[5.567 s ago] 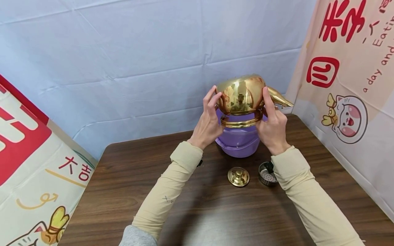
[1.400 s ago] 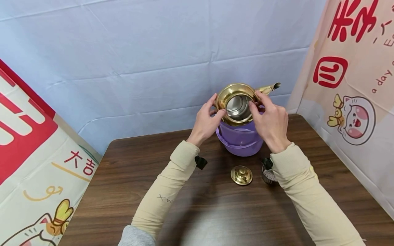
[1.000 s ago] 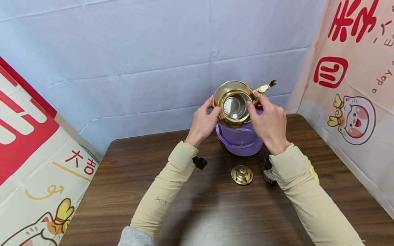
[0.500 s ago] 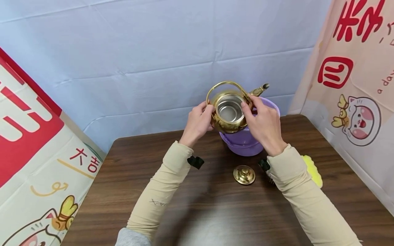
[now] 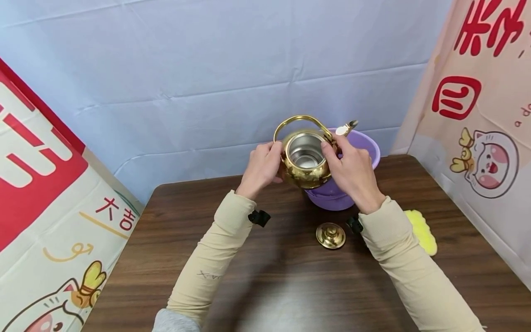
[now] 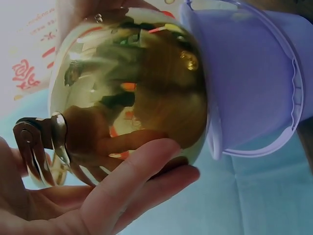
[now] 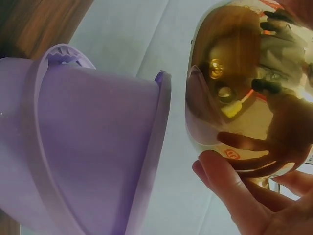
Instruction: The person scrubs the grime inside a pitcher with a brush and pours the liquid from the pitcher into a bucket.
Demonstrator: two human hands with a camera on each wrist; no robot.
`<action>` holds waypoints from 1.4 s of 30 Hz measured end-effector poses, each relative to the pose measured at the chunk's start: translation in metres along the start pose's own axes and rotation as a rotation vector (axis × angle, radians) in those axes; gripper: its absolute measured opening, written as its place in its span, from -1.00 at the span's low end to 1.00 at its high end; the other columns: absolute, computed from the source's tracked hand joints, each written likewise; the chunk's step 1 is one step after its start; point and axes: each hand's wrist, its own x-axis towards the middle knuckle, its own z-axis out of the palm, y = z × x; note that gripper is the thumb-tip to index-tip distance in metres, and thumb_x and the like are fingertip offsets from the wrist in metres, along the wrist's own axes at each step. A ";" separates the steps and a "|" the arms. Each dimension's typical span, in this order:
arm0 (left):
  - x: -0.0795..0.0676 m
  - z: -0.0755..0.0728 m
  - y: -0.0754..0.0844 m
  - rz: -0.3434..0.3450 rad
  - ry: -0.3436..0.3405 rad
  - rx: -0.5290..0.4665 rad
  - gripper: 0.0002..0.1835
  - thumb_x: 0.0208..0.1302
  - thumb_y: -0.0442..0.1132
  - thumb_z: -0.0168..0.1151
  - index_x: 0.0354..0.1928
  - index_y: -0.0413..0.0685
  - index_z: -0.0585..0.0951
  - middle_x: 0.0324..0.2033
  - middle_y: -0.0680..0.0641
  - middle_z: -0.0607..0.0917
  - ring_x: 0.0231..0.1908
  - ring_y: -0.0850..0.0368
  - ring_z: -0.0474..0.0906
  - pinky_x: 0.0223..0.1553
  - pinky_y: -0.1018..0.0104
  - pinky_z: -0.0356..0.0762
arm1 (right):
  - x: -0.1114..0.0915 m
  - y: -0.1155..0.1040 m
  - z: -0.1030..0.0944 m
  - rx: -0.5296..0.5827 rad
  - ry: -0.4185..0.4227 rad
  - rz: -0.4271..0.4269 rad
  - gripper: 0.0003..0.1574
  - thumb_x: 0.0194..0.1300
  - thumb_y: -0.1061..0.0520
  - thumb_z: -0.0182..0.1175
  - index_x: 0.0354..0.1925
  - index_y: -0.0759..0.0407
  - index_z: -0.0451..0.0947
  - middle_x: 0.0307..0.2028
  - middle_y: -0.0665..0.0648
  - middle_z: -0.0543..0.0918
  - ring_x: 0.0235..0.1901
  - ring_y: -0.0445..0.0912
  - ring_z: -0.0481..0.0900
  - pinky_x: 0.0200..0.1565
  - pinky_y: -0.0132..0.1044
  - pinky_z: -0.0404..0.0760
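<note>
Both hands hold a shiny gold kettle point(image 5: 304, 177) without its lid, its silver-coloured inside visible and its spout to the right. My left hand point(image 5: 260, 167) grips the left side by the handle mount; in the left wrist view, fingers point(image 6: 132, 181) lie along the round body. The right hand point(image 5: 354, 170) grips the side near the spout, thumb by the opening. Behind and below the kettle stands a purple bucket point(image 5: 367, 150); the right wrist view shows a gap between the kettle and the bucket's rim point(image 7: 159, 127). The gold lid point(image 5: 330, 236) lies knob up on the table.
A yellow sponge point(image 5: 421, 233) lies right of the right forearm, partly covered by the sleeve. The dark wooden table point(image 5: 199, 221) backs onto a pale blue cloth wall point(image 5: 186, 92). Printed cloths hang at both sides.
The kettle has turned from upside down over the bucket to opening upward, and moved left and nearer. Its hoop handle swung up. The sponge came into view; the perforated metal strainer is now hidden.
</note>
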 end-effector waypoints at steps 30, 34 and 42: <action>-0.014 -0.039 -0.016 -0.133 -0.114 0.045 -0.51 0.34 -0.04 -0.29 -0.29 -0.14 0.63 -0.26 -0.20 0.67 -0.57 -0.07 0.71 -0.50 0.13 0.67 | -0.006 -0.017 0.019 -0.036 -0.202 -0.034 -0.32 0.42 -0.32 -0.18 0.11 0.08 0.55 -0.25 0.37 0.68 -0.22 0.30 0.57 -0.14 0.11 0.48; -0.016 -0.044 -0.019 -0.137 -0.121 0.043 -0.53 0.34 -0.05 -0.28 -0.31 -0.15 0.62 -0.25 -0.20 0.67 -0.57 -0.08 0.71 -0.50 0.12 0.67 | -0.007 -0.019 0.024 -0.032 -0.209 -0.058 -0.37 0.43 -0.29 -0.17 0.03 0.10 0.57 -0.35 0.34 0.68 -0.30 0.26 0.56 -0.18 0.07 0.48; -0.019 -0.052 -0.021 -0.150 -0.134 0.057 -0.53 0.33 -0.06 -0.27 -0.34 -0.20 0.60 -0.26 -0.22 0.67 -0.60 -0.10 0.71 -0.47 0.09 0.68 | -0.008 -0.023 0.029 -0.017 -0.230 -0.071 -0.40 0.44 -0.28 -0.18 -0.03 0.08 0.58 -0.44 0.27 0.63 -0.36 0.18 0.54 -0.23 0.00 0.48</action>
